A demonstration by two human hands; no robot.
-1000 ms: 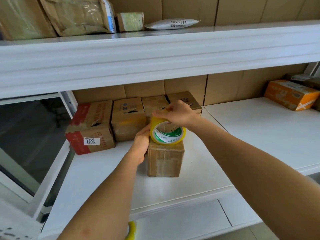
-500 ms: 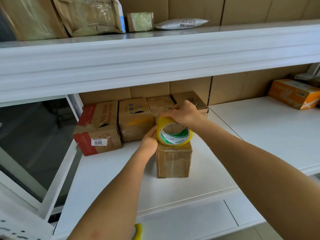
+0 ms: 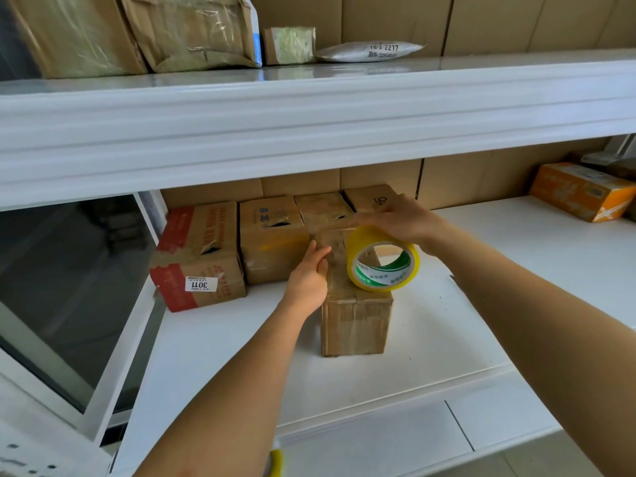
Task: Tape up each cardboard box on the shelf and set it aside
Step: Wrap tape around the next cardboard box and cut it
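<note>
While both forearms reach in from 6 o'clock, the nearest thing in view is a small yellow object (image 3: 275,463) at the bottom edge, too cropped to identify. Beyond it, on the white shelf (image 3: 213,366), a small cardboard box (image 3: 354,321) stands alone near the centre, forward of the others. The left hand (image 3: 308,282) rests against the box's left side at its top edge, thumb laid over the top and fingers fairly straight, steadying it rather than gripping. A yellow tape roll (image 3: 383,259) with a green-and-white core sits tilted on the box's right top edge, its opening facing the camera. The right hand (image 3: 406,223) lies over the roll from 1 o'clock, fingers stretched out flat toward 9 o'clock across the top; whether the thumb hooks the roll from behind cannot be told. Behind, toward 11 o'clock, a row of boxes stands against the cardboard back wall: a red-banded box (image 3: 198,256) with a label reading 3011, then a plain brown box (image 3: 272,239), then two more partly hidden by the hands. At 2 o'clock, well apart, an orange box (image 3: 581,191) lies on the shelf. On the upper shelf (image 3: 309,108) at 12 o'clock rest taped brown parcels (image 3: 186,29) and a grey mailer bag (image 3: 370,51).
</note>
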